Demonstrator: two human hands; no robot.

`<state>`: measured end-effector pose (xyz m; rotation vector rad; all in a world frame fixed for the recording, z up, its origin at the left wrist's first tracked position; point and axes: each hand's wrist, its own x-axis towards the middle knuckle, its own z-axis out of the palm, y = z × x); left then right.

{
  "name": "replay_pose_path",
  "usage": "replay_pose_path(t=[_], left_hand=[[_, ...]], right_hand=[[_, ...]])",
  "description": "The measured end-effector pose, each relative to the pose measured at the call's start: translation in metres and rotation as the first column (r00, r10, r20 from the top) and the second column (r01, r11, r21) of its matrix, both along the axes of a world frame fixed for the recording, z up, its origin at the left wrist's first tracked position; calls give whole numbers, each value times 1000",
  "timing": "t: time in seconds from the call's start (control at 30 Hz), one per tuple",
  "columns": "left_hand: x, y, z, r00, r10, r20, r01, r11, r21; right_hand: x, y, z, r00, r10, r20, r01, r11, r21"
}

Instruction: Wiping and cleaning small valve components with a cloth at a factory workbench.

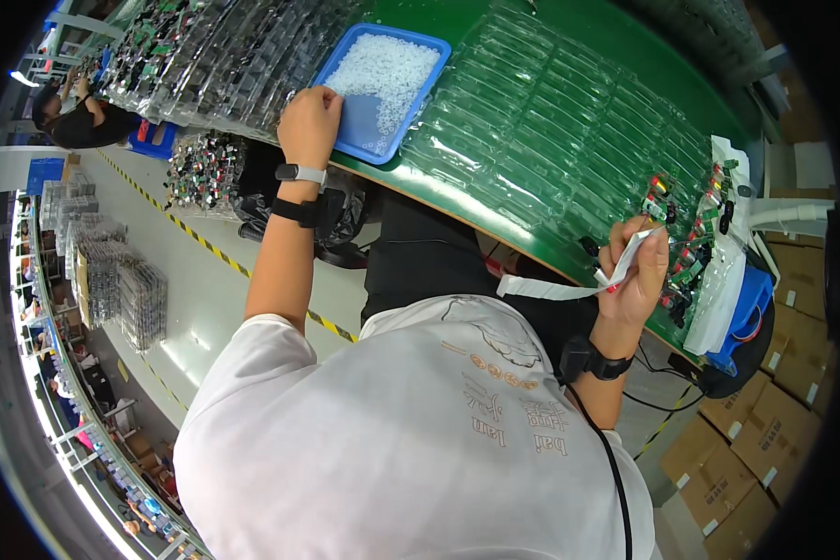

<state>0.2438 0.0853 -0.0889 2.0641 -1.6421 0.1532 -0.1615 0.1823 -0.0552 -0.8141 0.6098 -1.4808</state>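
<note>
My left hand (310, 126) is at the near left edge of a shallow blue tray (399, 154) of small white ring-like plastic pieces (383, 70). Its fingers are drawn together; whatever they may pinch is too small to make out. My right hand (639, 275), at the table's right front, is closed on a narrow white strip (551, 290), whose loose end hangs leftward past the table edge. A bit of red shows at its fingers. Just beyond it lies a small green circuit board with red and yellow parts (658, 196).
Clear plastic blister trays (541, 112) cover much of the green table (625, 47). Stacked trays with electronic parts (224, 65) stand at left. More boards lie beside a white plastic bag (719, 289) and a blue bin (745, 322). Cartons (775, 429) stand at right; another person (84, 117) works far left.
</note>
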Motion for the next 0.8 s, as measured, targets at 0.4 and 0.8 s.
replay_pose_path(t=[0.4,0.8], left_hand=[[8,-3,6,750,-70,-658,153,986,69],[-55,12,37,677,-245,-694,296,954,-48]], right_hand=[[-3,2,-7,994,-46,-99,53,996,75],[19,-1,10,962,80,-261,-82,997,2]])
